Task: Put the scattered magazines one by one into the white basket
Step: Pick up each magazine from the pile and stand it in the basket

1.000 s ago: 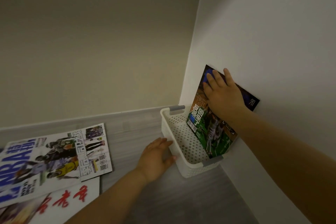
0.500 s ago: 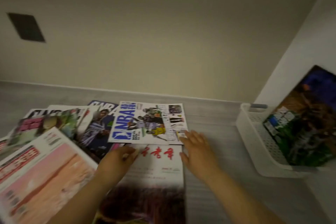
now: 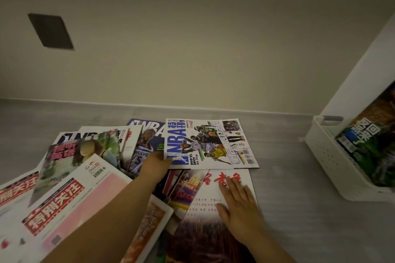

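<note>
A grey wood-grain floor (image 3: 288,209) runs back to a cream wall, and the loose magazines lie fanned across its left and middle. Nearest, the right hand (image 3: 240,211) lies flat and open, palm down on the red-lettered magazine (image 3: 213,196), gripping nothing. Just beyond, the left hand (image 3: 155,166) reaches to the near left corner of the white NBA magazine (image 3: 210,144); its fingertips sit at or under that edge, and whether they have pinched it I cannot tell. This one looks thin, light and floppy with a glossy cover, so it would likely slide on its neighbours and sag if lifted by one corner; the spine edge should give the firmest hold. Further right, well apart, the white basket (image 3: 324,156) stands against the side wall with one dark-covered magazine (image 3: 369,145) leaning upright inside
</note>
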`<state>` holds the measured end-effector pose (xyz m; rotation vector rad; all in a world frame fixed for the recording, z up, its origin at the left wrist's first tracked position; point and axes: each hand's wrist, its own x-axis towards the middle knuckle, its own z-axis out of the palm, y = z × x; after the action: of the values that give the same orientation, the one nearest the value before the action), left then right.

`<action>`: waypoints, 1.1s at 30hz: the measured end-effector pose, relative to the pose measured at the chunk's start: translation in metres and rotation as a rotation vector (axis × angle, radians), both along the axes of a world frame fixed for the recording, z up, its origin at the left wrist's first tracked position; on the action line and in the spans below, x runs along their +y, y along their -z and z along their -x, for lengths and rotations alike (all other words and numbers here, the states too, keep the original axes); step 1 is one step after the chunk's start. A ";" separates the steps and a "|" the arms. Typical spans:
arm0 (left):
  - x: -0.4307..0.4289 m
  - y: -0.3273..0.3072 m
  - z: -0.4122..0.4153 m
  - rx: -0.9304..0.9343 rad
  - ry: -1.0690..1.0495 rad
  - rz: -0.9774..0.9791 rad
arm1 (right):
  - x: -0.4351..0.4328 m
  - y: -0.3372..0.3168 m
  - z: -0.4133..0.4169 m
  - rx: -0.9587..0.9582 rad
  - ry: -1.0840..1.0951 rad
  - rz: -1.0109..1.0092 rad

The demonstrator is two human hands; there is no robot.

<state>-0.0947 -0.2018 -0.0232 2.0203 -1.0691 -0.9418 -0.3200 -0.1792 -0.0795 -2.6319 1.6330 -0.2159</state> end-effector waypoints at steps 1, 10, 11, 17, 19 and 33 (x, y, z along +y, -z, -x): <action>-0.007 0.000 -0.001 0.058 -0.035 -0.030 | 0.001 -0.002 -0.001 0.021 0.007 -0.004; -0.037 0.002 0.002 -0.005 0.019 -0.090 | 0.007 -0.009 -0.005 0.182 0.074 -0.171; -0.036 0.002 0.002 0.006 0.000 -0.057 | 0.008 -0.008 -0.003 0.172 0.077 -0.172; -0.028 -0.026 0.013 0.103 -0.007 0.209 | 0.004 -0.002 0.006 -0.218 0.075 -0.217; -0.026 -0.042 0.010 0.103 0.021 0.313 | 0.002 -0.018 0.011 -0.388 0.169 -0.164; -0.015 -0.156 0.054 0.061 0.425 0.634 | -0.067 -0.161 0.104 -0.903 0.259 -0.400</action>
<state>-0.1489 -0.2170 0.1323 1.2660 -1.5615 -0.7278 -0.4239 -0.2461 0.0818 -1.6229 1.4418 -0.8324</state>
